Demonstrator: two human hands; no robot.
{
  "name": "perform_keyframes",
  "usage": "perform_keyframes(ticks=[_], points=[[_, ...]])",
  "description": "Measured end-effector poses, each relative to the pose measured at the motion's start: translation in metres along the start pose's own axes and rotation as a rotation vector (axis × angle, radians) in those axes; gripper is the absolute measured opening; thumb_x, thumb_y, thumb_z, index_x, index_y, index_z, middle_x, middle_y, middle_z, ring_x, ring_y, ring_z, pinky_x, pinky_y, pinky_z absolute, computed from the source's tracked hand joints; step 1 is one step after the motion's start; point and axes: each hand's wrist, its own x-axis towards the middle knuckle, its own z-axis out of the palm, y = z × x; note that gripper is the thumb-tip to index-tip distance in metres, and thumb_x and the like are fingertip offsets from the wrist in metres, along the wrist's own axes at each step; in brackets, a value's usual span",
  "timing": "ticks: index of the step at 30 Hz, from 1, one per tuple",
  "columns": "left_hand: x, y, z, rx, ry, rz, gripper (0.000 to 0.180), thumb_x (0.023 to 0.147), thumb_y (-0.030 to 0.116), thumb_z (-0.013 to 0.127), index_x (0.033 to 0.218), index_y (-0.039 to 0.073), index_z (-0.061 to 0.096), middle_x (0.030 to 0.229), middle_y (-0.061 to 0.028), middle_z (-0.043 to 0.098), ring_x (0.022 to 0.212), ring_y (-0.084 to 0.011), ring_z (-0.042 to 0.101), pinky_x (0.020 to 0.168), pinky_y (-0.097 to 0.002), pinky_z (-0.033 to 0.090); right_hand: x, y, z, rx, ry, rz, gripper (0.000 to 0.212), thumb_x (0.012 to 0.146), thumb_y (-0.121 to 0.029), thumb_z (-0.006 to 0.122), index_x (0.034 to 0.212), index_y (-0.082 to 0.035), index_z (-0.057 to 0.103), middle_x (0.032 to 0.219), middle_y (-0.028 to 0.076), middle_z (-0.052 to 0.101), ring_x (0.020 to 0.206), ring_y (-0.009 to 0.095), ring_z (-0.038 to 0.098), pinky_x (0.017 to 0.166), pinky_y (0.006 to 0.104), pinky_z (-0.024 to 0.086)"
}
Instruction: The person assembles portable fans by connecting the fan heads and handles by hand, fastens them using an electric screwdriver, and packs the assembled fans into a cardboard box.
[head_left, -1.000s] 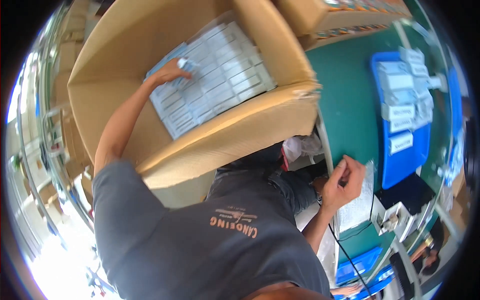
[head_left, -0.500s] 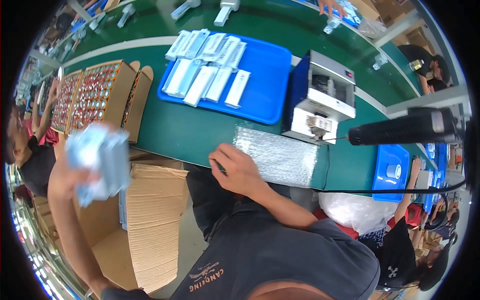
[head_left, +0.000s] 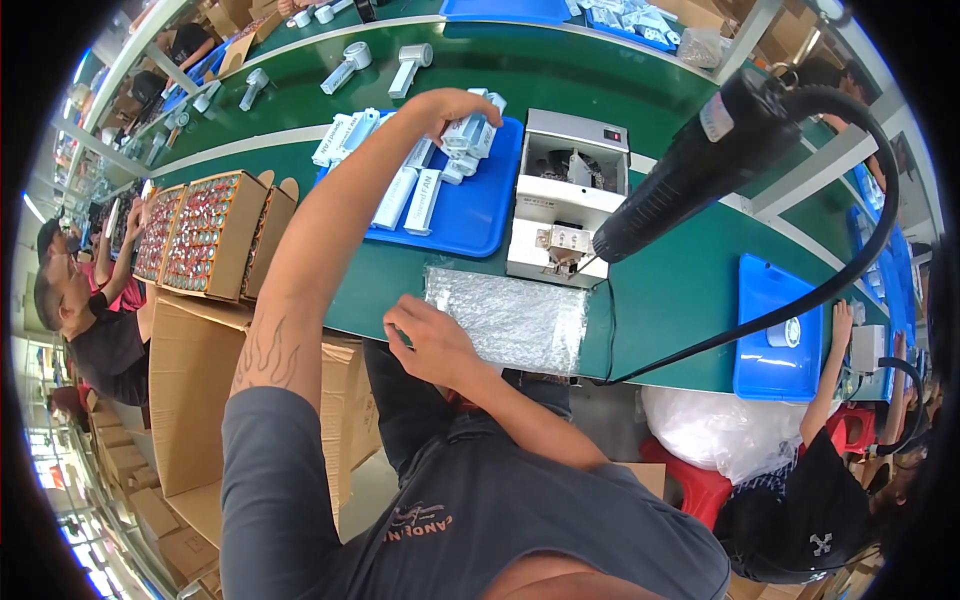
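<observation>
My left hand (head_left: 455, 108) reaches over the blue tray (head_left: 480, 225), closed around a bundle of slim pale-blue rectangular pieces (head_left: 472, 138). The bundle is above the tray's far part; I cannot tell whether it touches the tray. More slim white and pale-blue pieces (head_left: 424, 203) lie side by side in the tray, some hidden behind my left forearm. Near the table's front edge, my right hand (head_left: 430, 340) rests with loosely bent fingers apart and nothing in them. Next to it lies a flat sheet of bubble wrap (head_left: 510, 315).
Right of the tray stands a white and black machine (head_left: 565, 200), with a black electric screwdriver (head_left: 690, 165) hanging close by. At left is a carton of small round parts (head_left: 205, 235). An open cardboard box (head_left: 190, 400) sits below. Another blue tray (head_left: 755, 350) holds a white roll.
My left hand has swung from the left, above the open box, to the tray with the bundle of pieces. My right hand stays near the table edge. The view has shifted.
</observation>
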Motion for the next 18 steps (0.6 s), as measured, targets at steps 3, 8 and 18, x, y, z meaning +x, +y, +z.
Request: perform_keyframes(ticks=[3, 8, 18], points=[[0.000, -0.004, 0.007, 0.040, 0.053, -0.057, 0.036, 0.080, 0.029, 0.084, 0.105, 0.004, 0.073, 0.100, -0.0095, 0.077, 0.086, -0.0177, 0.075, 0.073, -0.0344, 0.062, -0.001, 0.001, 0.001, 0.009, -0.002, -0.002, 0.007, 0.092, -0.010, 0.062, 0.094, -0.005, 0.059, 0.093, 0.012, 0.058, 0.089, 0.034, 0.062, 0.075, 0.0446, 0.053], [-0.021, -0.001, 0.028, 0.520, 0.346, 0.066, 0.092, 0.080, 0.055, 0.078, 0.138, -0.009, 0.048, 0.117, -0.0286, 0.070, 0.097, -0.0347, 0.074, 0.078, -0.0443, 0.062, -0.002, 0.008, 0.002, -0.034, -0.006, -0.033, 0.007, 0.092, -0.011, 0.062, 0.094, -0.005, 0.060, 0.092, 0.012, 0.058, 0.089, 0.033, 0.061, 0.075, 0.0447, 0.052], [-0.025, -0.029, 0.008, 0.935, 0.787, 0.263, 0.063, 0.087, 0.032, 0.070, 0.135, -0.001, 0.048, 0.123, -0.0271, 0.063, 0.112, -0.0417, 0.067, 0.094, -0.0514, 0.055, 0.001, 0.004, 0.004, -0.018, -0.052, -0.040, 0.007, 0.091, -0.010, 0.062, 0.093, -0.005, 0.060, 0.091, 0.013, 0.059, 0.089, 0.035, 0.061, 0.077, 0.0454, 0.052]])
